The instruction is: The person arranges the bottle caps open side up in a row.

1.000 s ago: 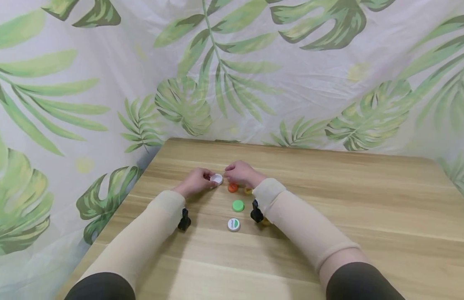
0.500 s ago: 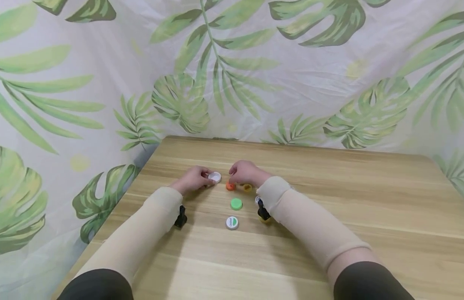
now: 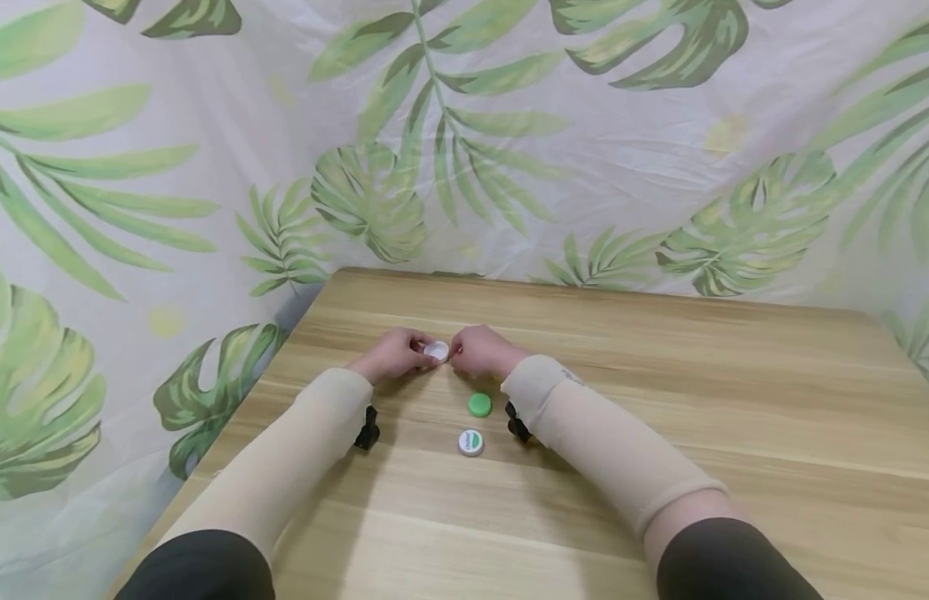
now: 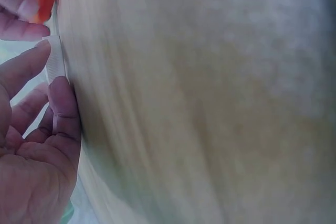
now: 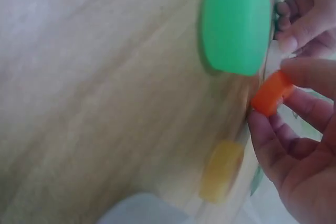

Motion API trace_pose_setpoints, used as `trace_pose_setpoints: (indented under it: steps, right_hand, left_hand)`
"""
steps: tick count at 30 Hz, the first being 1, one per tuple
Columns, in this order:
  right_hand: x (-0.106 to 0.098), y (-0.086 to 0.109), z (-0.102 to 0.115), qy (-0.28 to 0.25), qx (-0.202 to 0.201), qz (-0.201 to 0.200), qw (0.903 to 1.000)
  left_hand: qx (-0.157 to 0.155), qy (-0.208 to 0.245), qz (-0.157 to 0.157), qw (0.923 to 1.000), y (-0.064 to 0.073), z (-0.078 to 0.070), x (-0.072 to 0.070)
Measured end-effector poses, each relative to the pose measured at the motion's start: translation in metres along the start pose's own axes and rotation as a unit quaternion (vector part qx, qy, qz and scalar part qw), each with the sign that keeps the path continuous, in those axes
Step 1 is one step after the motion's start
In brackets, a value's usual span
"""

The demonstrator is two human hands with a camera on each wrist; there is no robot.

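In the head view my left hand (image 3: 392, 354) grips a white bottle cap (image 3: 437, 352) by its side, hollow face up. The left wrist view has the thumb and fingers on the ridged rim of this white cap (image 4: 55, 59), which sits at the tabletop. My right hand (image 3: 482, 351) is just to its right. An orange bottle cap (image 5: 273, 93) is pinched between right thumb and fingers in the right wrist view, tilted and right beside the white cap. From the head view the right hand hides the orange cap.
On the wooden table (image 3: 696, 400), nearer the body, lie a green cap (image 3: 480, 405) and a white cap with a green-printed top (image 3: 471, 442). A yellow cap (image 5: 221, 171) and a pale rounded thing (image 5: 144, 211) show low in the right wrist view. Leaf-patterned cloth (image 3: 494, 167) hangs behind.
My right hand has taken up the orange cap from the table and moved left against the white cap. The yellow caps are now hidden behind the right arm in the head view.
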State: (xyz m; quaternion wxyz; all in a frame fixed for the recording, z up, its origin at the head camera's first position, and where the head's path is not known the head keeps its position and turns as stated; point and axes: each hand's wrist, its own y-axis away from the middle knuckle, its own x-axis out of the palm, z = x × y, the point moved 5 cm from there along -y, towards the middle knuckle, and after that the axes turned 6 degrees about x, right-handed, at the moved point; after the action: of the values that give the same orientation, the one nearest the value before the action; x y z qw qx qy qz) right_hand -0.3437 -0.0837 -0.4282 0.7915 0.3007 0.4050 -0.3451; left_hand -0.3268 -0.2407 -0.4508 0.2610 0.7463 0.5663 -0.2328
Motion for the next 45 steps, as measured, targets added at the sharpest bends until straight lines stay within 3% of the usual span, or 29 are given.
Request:
trace_pose_setpoints:
  steps: [7, 11, 17, 21, 29, 38, 45]
  right_hand:
    - [-0.004, -0.003, -0.010, -0.062, 0.032, -0.052, 0.9962]
    - [-0.005, -0.004, -0.016, -0.055, 0.037, -0.060, 0.9960]
    - [-0.010, -0.003, -0.013, -0.027, 0.033, -0.048, 0.9979]
    - [-0.010, -0.001, -0.010, -0.018, 0.031, -0.036, 0.9987]
    - [-0.008, 0.001, -0.017, -0.014, 0.059, -0.014, 0.9981]
    - [-0.010, 0.001, -0.021, -0.042, 0.082, 0.004, 0.9958]
    - [-0.008, -0.002, -0.019, -0.021, 0.067, -0.001, 0.9975]
  left_hand:
    - [-0.011, -0.002, 0.002, 0.9999, 0.000, 0.004, 0.001]
    - [-0.010, -0.002, 0.009, 0.9999, -0.002, 0.005, 0.002]
    - [0.006, -0.008, 0.012, 0.9999, -0.003, 0.004, -0.004]
    - [0.000, -0.012, 0.017, 0.9998, -0.003, 0.007, -0.006]
    - [-0.001, -0.005, 0.027, 0.9996, -0.007, 0.008, -0.002]
    - [-0.007, -0.004, 0.038, 0.9993, -0.008, 0.000, -0.002]
    - [-0.004, -0.008, 0.055, 0.9985, -0.010, 0.002, -0.003]
